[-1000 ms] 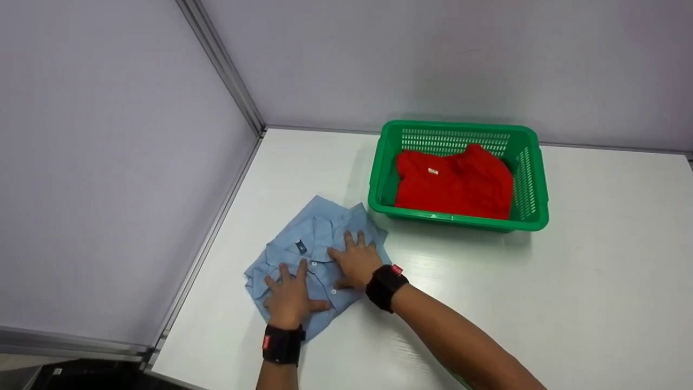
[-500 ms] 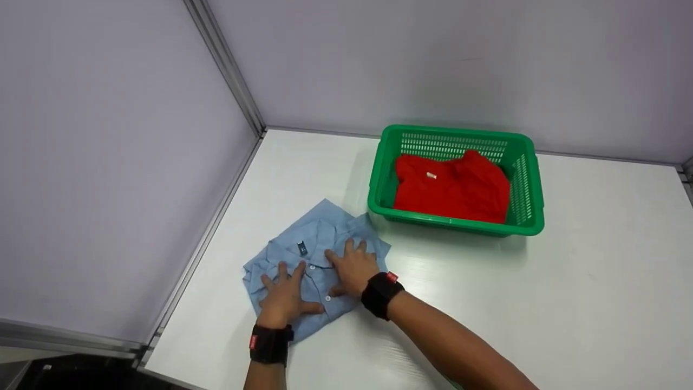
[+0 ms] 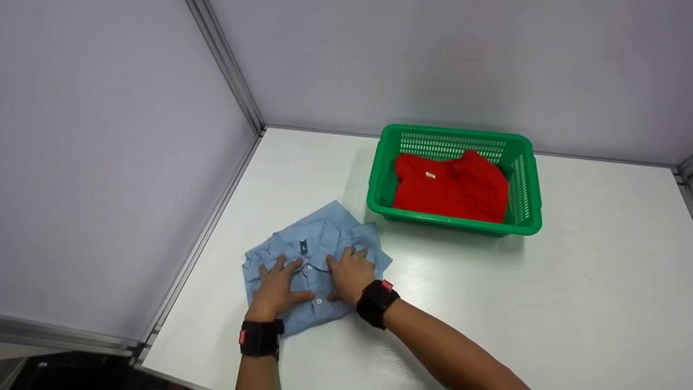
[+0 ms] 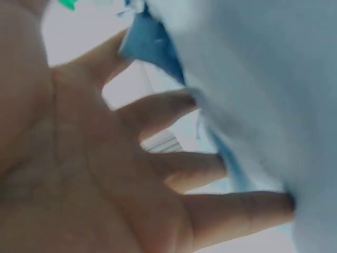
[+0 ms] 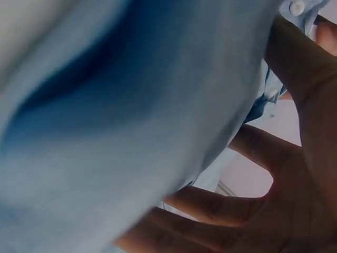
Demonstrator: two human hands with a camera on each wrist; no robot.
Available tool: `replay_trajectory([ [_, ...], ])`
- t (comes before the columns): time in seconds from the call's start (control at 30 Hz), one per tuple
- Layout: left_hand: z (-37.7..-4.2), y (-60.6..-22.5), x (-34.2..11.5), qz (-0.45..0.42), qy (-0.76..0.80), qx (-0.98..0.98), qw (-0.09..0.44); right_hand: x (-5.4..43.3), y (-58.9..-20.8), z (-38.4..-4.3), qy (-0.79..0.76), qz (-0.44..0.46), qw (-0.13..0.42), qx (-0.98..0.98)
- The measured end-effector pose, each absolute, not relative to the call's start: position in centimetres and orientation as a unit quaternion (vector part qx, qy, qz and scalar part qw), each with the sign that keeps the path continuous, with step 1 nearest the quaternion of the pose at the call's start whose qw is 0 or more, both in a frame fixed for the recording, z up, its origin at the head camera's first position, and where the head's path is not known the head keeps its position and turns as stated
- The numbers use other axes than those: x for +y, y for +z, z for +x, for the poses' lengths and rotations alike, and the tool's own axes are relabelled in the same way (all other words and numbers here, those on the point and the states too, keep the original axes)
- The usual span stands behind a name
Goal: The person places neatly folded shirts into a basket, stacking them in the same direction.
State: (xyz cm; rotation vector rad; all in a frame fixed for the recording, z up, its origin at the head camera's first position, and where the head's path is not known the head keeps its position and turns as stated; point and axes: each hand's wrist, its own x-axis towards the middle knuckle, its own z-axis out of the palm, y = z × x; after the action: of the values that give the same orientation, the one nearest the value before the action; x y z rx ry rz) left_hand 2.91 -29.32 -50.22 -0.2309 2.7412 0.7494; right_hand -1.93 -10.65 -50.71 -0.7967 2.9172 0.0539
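A folded light blue button-up shirt (image 3: 319, 238) lies on the white table, its collar with a dark label toward the back. On its left part rests my left hand (image 3: 275, 290), fingers spread over the cloth; the left wrist view shows the fingertips against the blue fabric (image 4: 253, 95). My right hand (image 3: 352, 279) presses on the shirt's right part, right of the button placket, with its thumb near a lower button. Up close in the right wrist view, that hand's spread fingers (image 5: 216, 205) touch the cloth (image 5: 131, 142). Neither hand has cloth gripped.
A green plastic basket (image 3: 455, 221) stands behind and to the right of the shirt, near the back wall. Inside it lies a folded red garment (image 3: 449, 187) with a small white label. A grey wall panel (image 3: 119, 162) borders the white table (image 3: 584, 281) on the left.
The shirt has turned slightly clockwise under both hands. My left hand has shifted a little left, and the right hand has moved slightly toward the front with the cloth.
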Motion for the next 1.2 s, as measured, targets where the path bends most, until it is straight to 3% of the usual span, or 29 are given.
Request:
replay_trajectory([
  [0.17,3.1,-50.7,-28.8,-0.103,0.24,0.956,0.132,-10.9,-51.3,-1.7,0.024,-0.252,0.065,0.965],
  [0.47,3.3,-50.7,-28.6,-0.113,0.23,0.954,0.155,-10.7,-51.1,-1.8,-0.02,-0.254,0.116,0.96],
  [1.2,3.7,-50.4,-26.6,-0.089,0.221,0.959,0.15,-8.0,-51.6,-0.3,0.015,-0.296,0.026,0.955],
])
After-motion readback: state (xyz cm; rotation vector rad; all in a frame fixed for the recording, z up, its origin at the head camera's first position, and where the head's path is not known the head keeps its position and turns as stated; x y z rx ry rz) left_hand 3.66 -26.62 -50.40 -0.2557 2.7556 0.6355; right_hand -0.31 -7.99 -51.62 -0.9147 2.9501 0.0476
